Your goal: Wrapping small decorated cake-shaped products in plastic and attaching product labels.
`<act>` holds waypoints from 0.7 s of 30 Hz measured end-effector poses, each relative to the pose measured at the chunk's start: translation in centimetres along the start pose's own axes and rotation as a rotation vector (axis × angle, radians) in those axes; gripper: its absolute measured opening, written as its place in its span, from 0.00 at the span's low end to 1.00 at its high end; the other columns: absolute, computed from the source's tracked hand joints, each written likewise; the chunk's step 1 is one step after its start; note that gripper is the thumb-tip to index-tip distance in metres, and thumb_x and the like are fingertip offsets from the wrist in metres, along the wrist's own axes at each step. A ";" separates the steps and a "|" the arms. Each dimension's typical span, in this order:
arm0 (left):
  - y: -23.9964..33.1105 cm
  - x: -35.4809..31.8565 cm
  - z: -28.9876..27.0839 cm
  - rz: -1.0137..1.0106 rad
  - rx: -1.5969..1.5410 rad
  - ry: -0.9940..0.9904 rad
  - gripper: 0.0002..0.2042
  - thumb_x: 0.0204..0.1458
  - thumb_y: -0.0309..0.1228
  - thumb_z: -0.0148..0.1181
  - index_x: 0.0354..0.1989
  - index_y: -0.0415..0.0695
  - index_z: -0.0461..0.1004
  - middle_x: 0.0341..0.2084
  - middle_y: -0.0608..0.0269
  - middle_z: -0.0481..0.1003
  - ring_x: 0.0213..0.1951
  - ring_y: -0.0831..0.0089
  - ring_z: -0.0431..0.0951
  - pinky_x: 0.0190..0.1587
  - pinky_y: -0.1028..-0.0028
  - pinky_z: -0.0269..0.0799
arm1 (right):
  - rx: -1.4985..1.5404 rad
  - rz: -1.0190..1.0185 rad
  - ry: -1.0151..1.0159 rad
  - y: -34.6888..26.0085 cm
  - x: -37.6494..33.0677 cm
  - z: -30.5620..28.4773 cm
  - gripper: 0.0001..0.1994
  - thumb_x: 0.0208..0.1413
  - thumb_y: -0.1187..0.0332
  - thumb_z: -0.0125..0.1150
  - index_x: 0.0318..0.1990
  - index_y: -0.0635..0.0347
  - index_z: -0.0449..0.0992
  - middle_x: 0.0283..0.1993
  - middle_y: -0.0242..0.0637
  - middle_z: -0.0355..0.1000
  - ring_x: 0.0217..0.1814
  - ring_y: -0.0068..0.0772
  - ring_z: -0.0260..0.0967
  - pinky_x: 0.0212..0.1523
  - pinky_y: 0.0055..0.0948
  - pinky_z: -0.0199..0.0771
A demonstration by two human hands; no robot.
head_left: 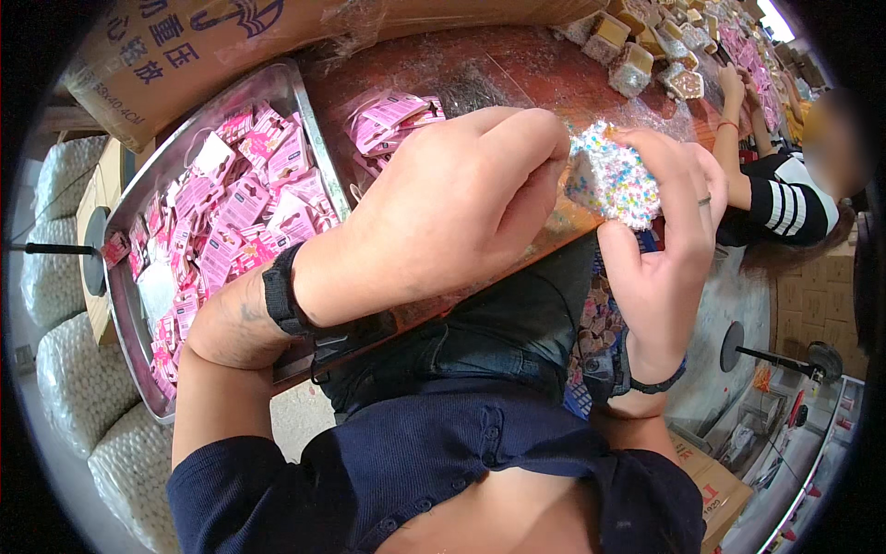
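Note:
My right hand (669,198) grips a small block (616,177) crusted with white and multicoloured beads, its fingers on the far and right sides and its thumb below. Close against the block's left edge is my left hand (461,198), closed with fingertips pinched together; whatever they hold, if anything, is hidden. Beyond my left wrist, a pile of pink printed cards (392,125) lies on the reddish-brown table (489,69), partly covered by the hand. A metal tray (305,102) full of similar pink cards (245,203) stands to the left.
Several beaded yellow-brown blocks (632,69) cluster at the far right of the table. A large cardboard box (212,55) stands behind the tray. At the right, another person (784,198) works at the table. Bagged white goods (83,369) are stacked at far left.

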State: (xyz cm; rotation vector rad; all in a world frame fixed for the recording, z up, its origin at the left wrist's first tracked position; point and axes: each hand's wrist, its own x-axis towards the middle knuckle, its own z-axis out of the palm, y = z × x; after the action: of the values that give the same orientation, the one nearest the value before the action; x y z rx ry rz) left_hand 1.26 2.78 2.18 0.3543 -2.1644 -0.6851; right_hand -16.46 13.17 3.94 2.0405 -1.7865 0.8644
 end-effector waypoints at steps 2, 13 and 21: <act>0.1 0.1 -0.1 -0.014 -0.014 -0.028 0.04 0.53 0.21 0.58 0.35 0.36 0.72 0.23 0.58 0.73 0.25 0.66 0.75 0.28 0.72 0.69 | -0.033 -0.005 -0.001 -0.3 0.1 -0.2 0.24 0.36 0.79 0.55 0.47 0.58 0.74 0.49 0.37 0.73 0.54 0.42 0.65 0.62 0.41 0.55; 0.6 1.1 -1.5 -0.747 -0.858 -0.287 0.08 0.59 0.32 0.56 0.34 0.39 0.72 0.19 0.71 0.70 0.18 0.85 0.70 0.20 0.84 0.64 | -0.036 -0.067 0.124 0.0 -0.3 0.5 0.24 0.36 0.79 0.55 0.46 0.56 0.75 0.50 0.34 0.73 0.56 0.35 0.66 0.63 0.42 0.55; 0.5 1.1 -1.6 -0.872 -1.077 -0.292 0.07 0.58 0.30 0.55 0.34 0.39 0.73 0.17 0.71 0.69 0.15 0.84 0.69 0.18 0.84 0.61 | 0.022 -0.118 0.145 0.5 0.0 0.4 0.24 0.35 0.81 0.55 0.47 0.57 0.75 0.49 0.35 0.75 0.54 0.37 0.69 0.62 0.44 0.57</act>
State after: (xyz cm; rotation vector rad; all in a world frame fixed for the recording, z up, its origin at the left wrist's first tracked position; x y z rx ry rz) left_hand 1.78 2.12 3.95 0.6064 -1.4794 -2.3314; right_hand -16.86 12.84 3.60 2.0184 -1.5709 0.9738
